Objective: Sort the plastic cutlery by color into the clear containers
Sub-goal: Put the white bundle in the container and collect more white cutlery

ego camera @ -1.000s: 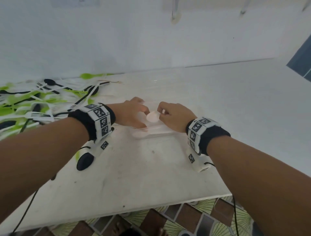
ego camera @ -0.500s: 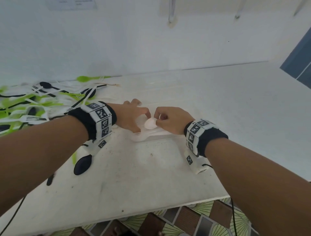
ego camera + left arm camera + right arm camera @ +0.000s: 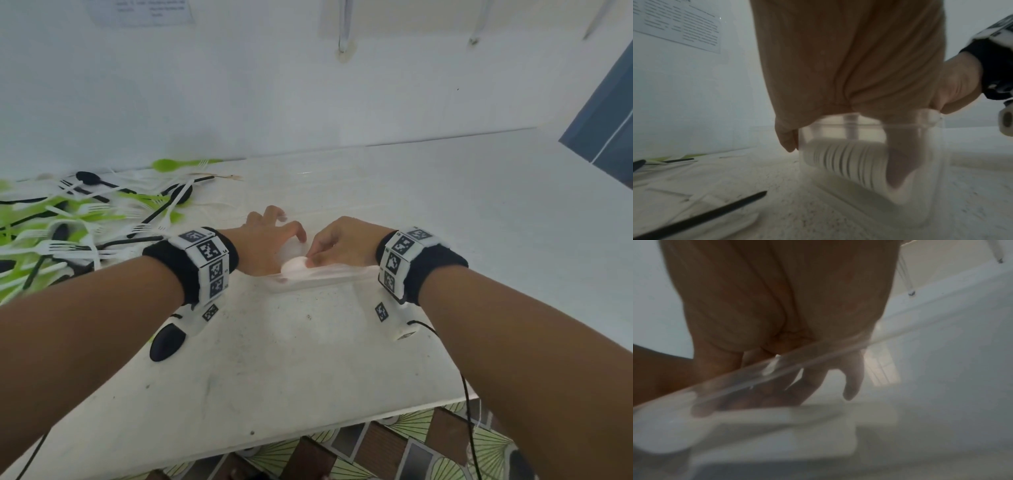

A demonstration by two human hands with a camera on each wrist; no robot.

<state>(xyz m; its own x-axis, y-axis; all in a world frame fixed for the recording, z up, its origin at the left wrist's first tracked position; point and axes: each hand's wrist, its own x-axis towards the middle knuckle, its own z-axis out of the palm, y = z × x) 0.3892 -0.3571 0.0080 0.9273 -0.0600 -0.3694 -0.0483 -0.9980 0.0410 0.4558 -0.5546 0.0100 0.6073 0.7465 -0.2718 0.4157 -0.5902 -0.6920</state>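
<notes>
A clear container (image 3: 329, 279) lies in the middle of the white table, with white cutlery stacked inside it (image 3: 849, 164). My left hand (image 3: 270, 240) grips its left end, with one finger outside the wall and another seen through it (image 3: 898, 162). My right hand (image 3: 342, 243) reaches in over the rim (image 3: 818, 360) and pinches the bowl of a white spoon (image 3: 294, 266) that lies on the stack. The spoon's handle is hidden under my right hand. Both wrist views are blurred.
A mixed pile of green, white and black cutlery (image 3: 68, 222) covers the table's left side. A black spoon (image 3: 168, 346) lies under my left wrist. The table's front edge (image 3: 308, 438) runs close below my forearms. The wall stands just behind the table.
My right hand has lowered the white spoon from just above the container down onto the stack inside it. My left hand has stayed at the container's left end.
</notes>
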